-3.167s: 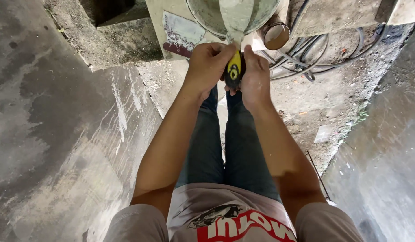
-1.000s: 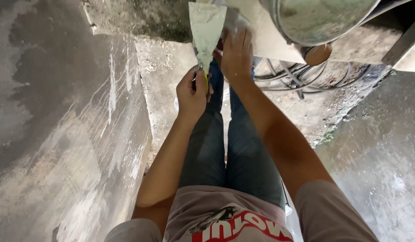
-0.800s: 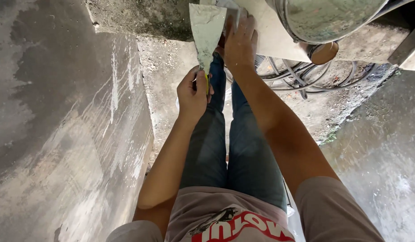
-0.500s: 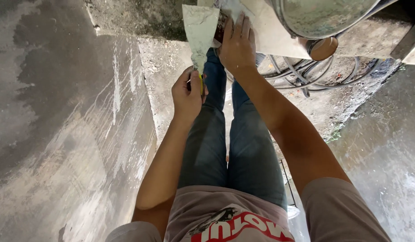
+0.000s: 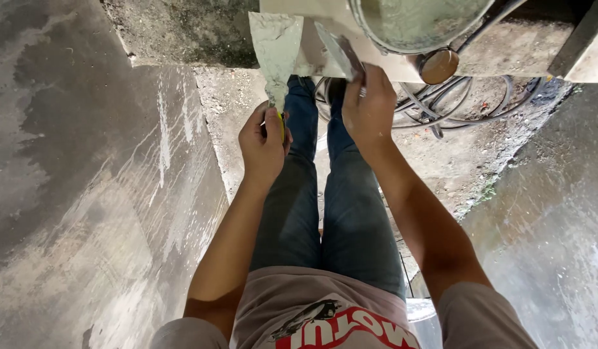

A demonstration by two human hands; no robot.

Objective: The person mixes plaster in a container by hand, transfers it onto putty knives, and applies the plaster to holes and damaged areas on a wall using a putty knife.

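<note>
My left hand [image 5: 263, 145] fisted round wide putty knife [image 5: 275, 48], blade up ahead of knuckles. Right hand [image 5: 368, 106] closed on second scraper [image 5: 337, 50], probably by handle, just below bucket [image 5: 418, 22].

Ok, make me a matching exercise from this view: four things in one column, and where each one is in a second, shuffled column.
Things:
1. wide putty knife
2. narrow putty knife
3. bucket
4. coiled cables

Places:
A. lying on the ground past the right hand
B. standing on the board at the top
C. held in the left hand
D. held in the right hand

Pairs: 1-C, 2-D, 3-B, 4-A
</note>
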